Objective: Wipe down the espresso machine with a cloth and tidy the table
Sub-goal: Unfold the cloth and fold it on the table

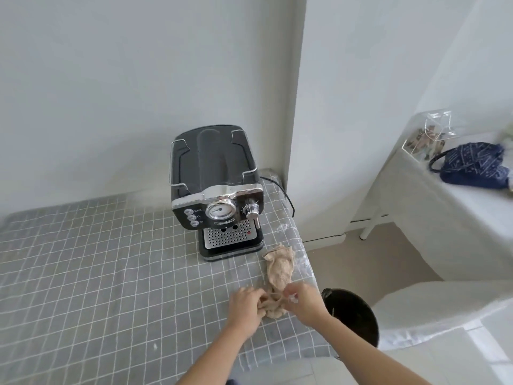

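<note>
The surface (83, 273) in front of me wears a grey checked cover with white grid lines, and it runs back to a white wall. A second white-draped surface (433, 207) stands well apart on my right, carrying a dark blue bag (474, 165) and a clear box (429, 134). The black and chrome machine (216, 187) stands upright at the far right corner of my surface, dial and buttons facing me, its drip tray at the front and its cord trailing off behind to the right. A black bin (352, 315) sits on the floor just beside the surface's right edge, close to my right arm. The beige cloth (280, 268) lies crumpled on the cover near that edge, just in front of the machine, its near end bunched between my hands. My left hand (245, 304) is clenched on that bunched end. My right hand (301, 300) pinches the same end from the other side, fingers curled into the fabric.
</note>
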